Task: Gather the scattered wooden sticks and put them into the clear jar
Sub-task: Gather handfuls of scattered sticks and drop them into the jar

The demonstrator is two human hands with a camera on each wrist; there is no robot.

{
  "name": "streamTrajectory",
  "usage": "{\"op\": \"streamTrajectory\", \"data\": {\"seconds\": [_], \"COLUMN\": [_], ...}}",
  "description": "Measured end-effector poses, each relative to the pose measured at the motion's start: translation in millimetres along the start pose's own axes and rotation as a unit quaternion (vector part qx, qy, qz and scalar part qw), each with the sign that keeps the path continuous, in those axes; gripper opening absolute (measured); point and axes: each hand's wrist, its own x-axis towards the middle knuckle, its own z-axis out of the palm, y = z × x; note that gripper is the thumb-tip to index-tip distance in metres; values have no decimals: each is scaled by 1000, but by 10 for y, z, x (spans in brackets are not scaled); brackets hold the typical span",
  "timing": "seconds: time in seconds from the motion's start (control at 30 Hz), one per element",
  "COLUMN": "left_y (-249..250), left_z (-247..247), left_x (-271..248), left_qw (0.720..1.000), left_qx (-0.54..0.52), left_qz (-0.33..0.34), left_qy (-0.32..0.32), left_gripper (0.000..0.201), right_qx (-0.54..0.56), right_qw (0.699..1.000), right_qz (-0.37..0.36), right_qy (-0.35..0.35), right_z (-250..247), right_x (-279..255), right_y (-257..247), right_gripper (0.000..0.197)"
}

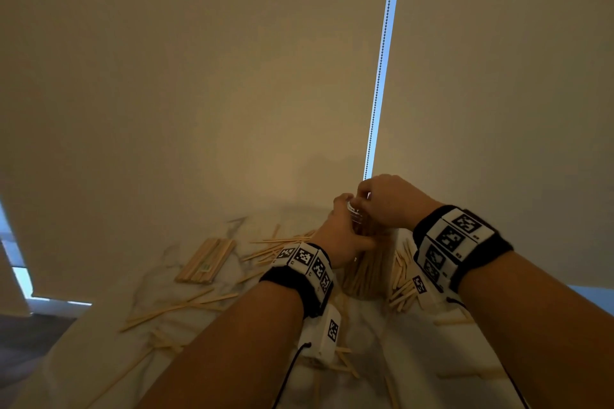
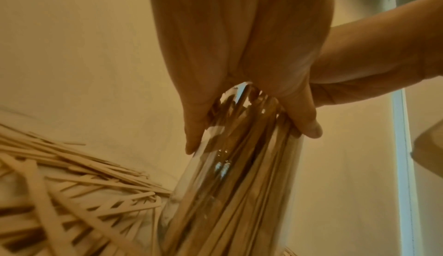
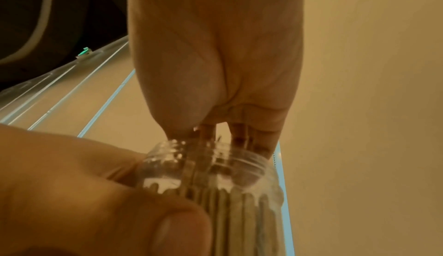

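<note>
The clear jar [image 1: 362,276] stands on the table, packed with upright wooden sticks. My left hand [image 1: 344,236] grips its upper part, with thumb and fingers wrapped round the glass [image 2: 227,184]. My right hand [image 1: 368,199] is over the mouth, and its fingertips pinch a few sticks [image 3: 208,133] that reach down through the threaded rim [image 3: 215,157]. Loose sticks [image 1: 172,309] lie scattered left of the jar, and more sticks [image 1: 403,289] lie on its right. In the left wrist view a heap of sticks [image 2: 84,193] lies beside the jar's base.
A tidy bundle of sticks [image 1: 206,261] lies at the back left of the white marble table [image 1: 99,359]. A roller blind with a bead chain [image 1: 382,60] hangs right behind the jar. Dark floor [image 1: 26,342] shows past the table's left edge.
</note>
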Motion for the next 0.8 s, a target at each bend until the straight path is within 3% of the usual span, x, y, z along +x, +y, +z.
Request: {"op": "streamTrajectory", "data": {"seconds": [0.2,0.33,0.5,0.6,0.7,0.8], "left_y": [12,50,59,84,122,127], "left_z": [-5,-32,-27,-27,-66,-162], "left_x": [11,-48,-73,-89,-117,-182], "left_qw": [1000,999,999,998,1000,994], "left_qx": [-9,-33,-51,-58,-10,95], "left_qz": [-7,1,14,13,0,-53], "left_qy": [-9,-15,-10,-6,4,9], "left_gripper": [113,101,106,108,106,123], "right_qx": [-52,9,56,65,41,43], "right_qw": [998,1000,997,995,992,989], "right_qz": [28,22,46,43,35,47], "right_qy": [-3,-3,11,54,112,136], "right_z": [-28,-29,103,33,-87,-135], "right_x": [3,23,9,-79,-247,-500], "right_y": [-44,-67,-41,-63,-133,-209], "right_gripper": [19,17,42,40,32,26]}}
